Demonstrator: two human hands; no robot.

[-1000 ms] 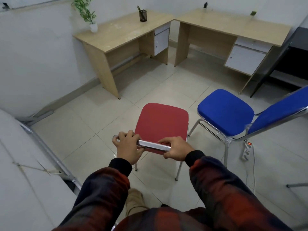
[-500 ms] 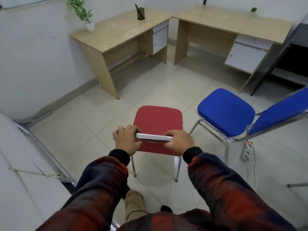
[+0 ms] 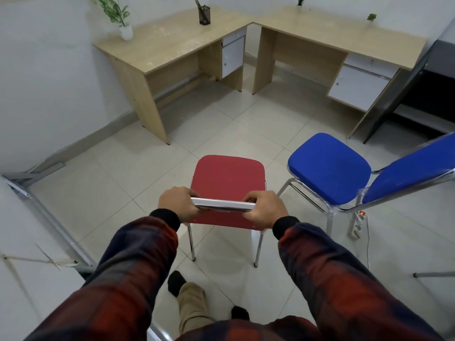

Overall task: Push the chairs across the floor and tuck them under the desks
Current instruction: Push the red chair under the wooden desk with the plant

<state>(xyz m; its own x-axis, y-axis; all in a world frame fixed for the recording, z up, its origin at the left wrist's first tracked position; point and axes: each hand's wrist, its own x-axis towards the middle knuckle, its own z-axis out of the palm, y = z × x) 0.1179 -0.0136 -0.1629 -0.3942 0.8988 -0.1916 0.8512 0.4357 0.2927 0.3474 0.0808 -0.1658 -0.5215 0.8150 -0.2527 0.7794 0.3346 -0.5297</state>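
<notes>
Here both hands grasp the chrome top rail (image 3: 222, 205) of the red chair (image 3: 227, 184): the left hand (image 3: 177, 203) wraps its left end, the right hand (image 3: 266, 207) its right end, fingers curled over the bar. The rail runs left to right across the view, so the chair's seat points straight ahead, away from the person. The left desk (image 3: 170, 43) lies ahead and somewhat left of the chair, well apart from it across bare tile; its knee space opens toward the right, so the left hand sits on the nearer side for a leftward swing. The right desk (image 3: 344, 35) stands farther right. Count: two desks, two chairs clearly seen, the blue chair (image 3: 328, 168) just beside the red one. A chrome leg (image 3: 433, 274) at the right edge possibly belongs to a third.
</notes>
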